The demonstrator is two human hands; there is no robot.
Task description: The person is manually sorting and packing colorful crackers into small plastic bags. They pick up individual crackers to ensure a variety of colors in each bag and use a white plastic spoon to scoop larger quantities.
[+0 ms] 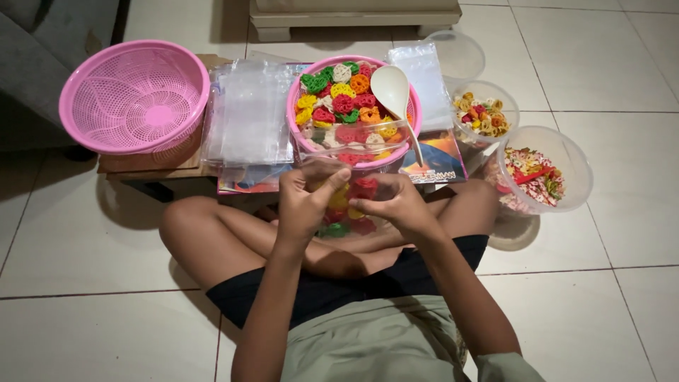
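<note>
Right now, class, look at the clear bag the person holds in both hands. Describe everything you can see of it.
The clear bag is thin, see-through plastic, partly filled with red, yellow and green crackers. It is held upright over the person's crossed legs, just in front of the pink bowl. The left hand and the right hand pinch it near the top from either side. Its mouth looks open.

Glossy clear plastic bags (247, 113), a perforated matt pink plastic basket (134, 95), smooth white plastic spoon (391, 88), glossy tiled floor (601, 297).
</note>
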